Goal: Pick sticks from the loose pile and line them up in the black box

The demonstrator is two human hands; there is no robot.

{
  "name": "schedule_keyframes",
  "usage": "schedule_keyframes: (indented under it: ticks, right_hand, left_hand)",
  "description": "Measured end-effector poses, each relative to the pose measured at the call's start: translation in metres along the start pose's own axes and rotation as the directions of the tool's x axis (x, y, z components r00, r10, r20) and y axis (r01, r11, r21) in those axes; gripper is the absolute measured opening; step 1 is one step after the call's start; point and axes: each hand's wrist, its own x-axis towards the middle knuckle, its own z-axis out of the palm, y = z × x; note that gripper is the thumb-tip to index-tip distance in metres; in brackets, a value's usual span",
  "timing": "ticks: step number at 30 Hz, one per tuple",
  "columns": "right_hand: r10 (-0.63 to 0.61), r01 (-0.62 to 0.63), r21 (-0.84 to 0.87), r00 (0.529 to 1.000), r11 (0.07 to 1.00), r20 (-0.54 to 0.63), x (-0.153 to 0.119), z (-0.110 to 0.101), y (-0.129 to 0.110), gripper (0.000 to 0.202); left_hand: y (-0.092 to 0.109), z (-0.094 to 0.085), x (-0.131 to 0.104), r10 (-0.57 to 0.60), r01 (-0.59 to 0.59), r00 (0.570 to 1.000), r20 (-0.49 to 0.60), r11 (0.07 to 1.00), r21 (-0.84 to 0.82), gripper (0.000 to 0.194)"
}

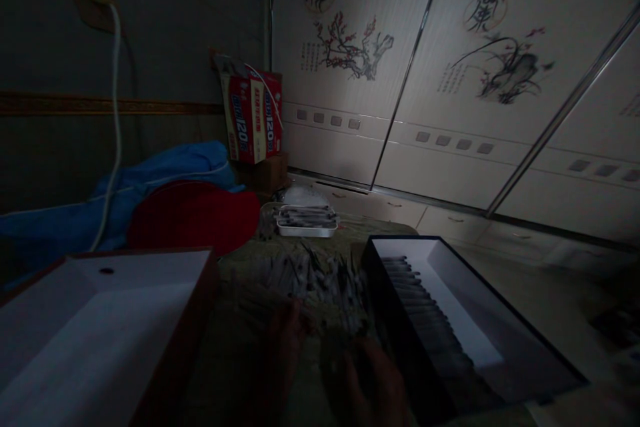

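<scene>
My left hand (286, 337) is at the lower middle, its fingers close together at the ends of some slim pens (260, 300) that point up and left. To its right, my right hand (374, 373) has its thumb and fingers apart, below a scatter of pens (345, 283) on the greenish cloth. What lies between its fingers is too dark to tell. A dark-rimmed box (467, 293) on the right holds a long row of pens (425, 313). The whole view is dim and blurred.
At the left stands an open box (207, 287) with a white inside. A white tray (307, 231) of pens sits farther back. Beyond are a red round item (193, 217), blue fabric (165, 170), a red carton (255, 120) and sliding doors (345, 147).
</scene>
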Motion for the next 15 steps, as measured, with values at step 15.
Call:
schedule_keyframes:
  ticks: [15]
  right_hand:
    - [0.183,-0.185,0.031,0.981,0.982,0.061,-0.001,0.002,0.007,0.034]
  left_hand:
    - [0.009,0.008,-0.007,0.086,-0.116,0.989,0.121,0.957,0.267,0.030]
